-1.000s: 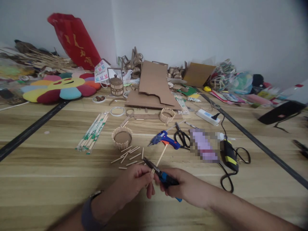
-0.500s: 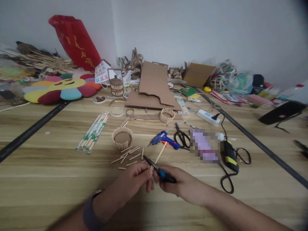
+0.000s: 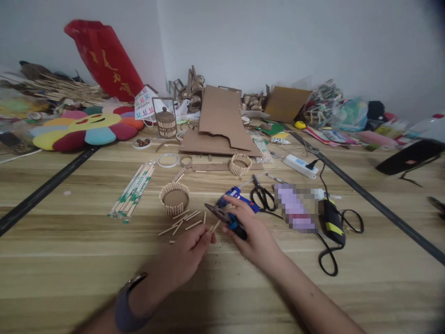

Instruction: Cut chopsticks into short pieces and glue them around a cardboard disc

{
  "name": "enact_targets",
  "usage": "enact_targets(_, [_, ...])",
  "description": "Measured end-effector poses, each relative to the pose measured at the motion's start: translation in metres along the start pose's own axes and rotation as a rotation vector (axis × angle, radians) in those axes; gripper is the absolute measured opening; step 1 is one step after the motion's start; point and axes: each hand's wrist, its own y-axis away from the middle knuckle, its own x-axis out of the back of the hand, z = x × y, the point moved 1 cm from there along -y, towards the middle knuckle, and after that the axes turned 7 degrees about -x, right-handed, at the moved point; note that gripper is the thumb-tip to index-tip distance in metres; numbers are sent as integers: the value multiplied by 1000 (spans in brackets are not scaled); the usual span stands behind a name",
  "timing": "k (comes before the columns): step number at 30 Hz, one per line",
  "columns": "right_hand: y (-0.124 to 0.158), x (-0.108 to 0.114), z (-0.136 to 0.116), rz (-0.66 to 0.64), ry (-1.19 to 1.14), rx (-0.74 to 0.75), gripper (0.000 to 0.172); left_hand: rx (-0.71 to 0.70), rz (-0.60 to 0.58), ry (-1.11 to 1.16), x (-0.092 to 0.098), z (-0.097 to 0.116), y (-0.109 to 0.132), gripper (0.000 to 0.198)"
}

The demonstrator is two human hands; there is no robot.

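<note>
Nearer the wearer than the round stick-walled basket (image 3: 174,209), and right of it, a thin wooden stick (image 3: 216,226) stuck out from the left hand (image 3: 190,250), pinched by thumb and fingers. The right hand (image 3: 256,233) held pliers (image 3: 229,220), forefinger extended. The stick was probably light, stiff and snappable, best gripped lightly near its lower end.

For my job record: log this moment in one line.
left hand: holds wooden sticks | right hand: holds pliers | beyond right hand: hot glue gun
</note>
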Motion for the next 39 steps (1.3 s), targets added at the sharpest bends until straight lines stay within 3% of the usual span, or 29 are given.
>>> enact_targets(4, [-5,-18,4,-97,153,-86,14,-106,33,-289,0,0,-3,26])
enact_targets(9, [0,-27,3,-133,349,-243,6,-195,86,-659,-3,-1,-6,30])
enact_targets(17, [0,-34,-5,-153,395,-391,9,-142,105,-1008,-11,10,1,34])
enact_targets(28, [-4,-36,-8,-169,387,-436,10,-87,100,-1085,-14,11,0,32])
enact_targets(33, [-7,-38,-3,-121,402,-456,12,-65,19,-1087,-23,16,0,34])
enact_targets(36, [-9,-31,8,-40,258,-426,10,-112,51,-979,-19,13,-4,34])
enact_targets(39, [-8,-19,19,21,81,-321,5,-34,63,-628,-2,8,-12,35])
